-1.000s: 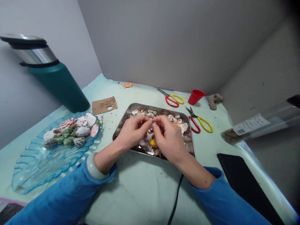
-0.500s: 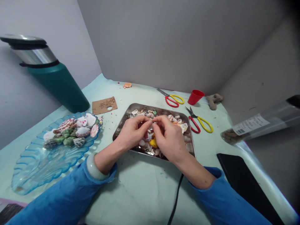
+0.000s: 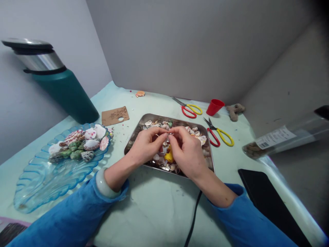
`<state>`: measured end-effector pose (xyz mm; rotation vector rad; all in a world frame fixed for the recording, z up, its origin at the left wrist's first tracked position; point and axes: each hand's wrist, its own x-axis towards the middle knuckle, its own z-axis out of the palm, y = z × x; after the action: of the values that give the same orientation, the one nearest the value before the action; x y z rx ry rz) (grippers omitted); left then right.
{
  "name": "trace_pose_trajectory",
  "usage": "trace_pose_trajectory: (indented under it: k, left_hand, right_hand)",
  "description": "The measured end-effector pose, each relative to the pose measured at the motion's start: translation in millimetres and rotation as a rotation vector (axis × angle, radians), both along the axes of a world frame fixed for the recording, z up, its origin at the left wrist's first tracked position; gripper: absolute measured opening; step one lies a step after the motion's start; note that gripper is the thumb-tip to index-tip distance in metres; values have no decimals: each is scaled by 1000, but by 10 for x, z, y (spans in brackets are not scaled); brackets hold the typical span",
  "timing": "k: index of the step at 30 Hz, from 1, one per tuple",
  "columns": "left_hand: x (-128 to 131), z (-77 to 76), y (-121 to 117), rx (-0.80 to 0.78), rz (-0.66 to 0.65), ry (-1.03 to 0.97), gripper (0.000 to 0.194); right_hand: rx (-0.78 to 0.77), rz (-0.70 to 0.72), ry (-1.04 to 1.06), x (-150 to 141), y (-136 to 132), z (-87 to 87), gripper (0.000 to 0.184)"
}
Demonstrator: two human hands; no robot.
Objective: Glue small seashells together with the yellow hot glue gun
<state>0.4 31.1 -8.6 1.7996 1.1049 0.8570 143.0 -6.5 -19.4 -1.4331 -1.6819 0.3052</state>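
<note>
Over a metal tray of seashells, my left hand and my right hand meet with thumbs and forefingers pinched together. Whatever sits between the fingertips is too small and covered to make out. Below them in the tray lie many small shells, some white, some speckled brown. A yellow plastic piece shows beside my right thumb. My hands hide the middle of the tray.
To the left is a blue scalloped glass dish with shells, near a green bottle and a cardboard piece. Beyond the tray lie two scissors and a red cup. At right are a clear tube and a black slab.
Both hands stay pinched together over the tray, with only slight shifts of the fingers. The whole view has moved a touch; nothing else visibly differs.
</note>
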Motion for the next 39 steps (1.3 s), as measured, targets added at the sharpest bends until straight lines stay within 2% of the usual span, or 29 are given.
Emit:
trace_pose_trajectory:
  k: [22, 39]
  left_hand:
    - [0, 47, -22, 12, 14, -3, 25]
    - [-22, 21, -13, 83, -4, -3, 20]
  right_hand:
    - [2, 37, 57, -4, -27, 22, 15]
    - [12, 47, 66, -20, -34, 36, 15]
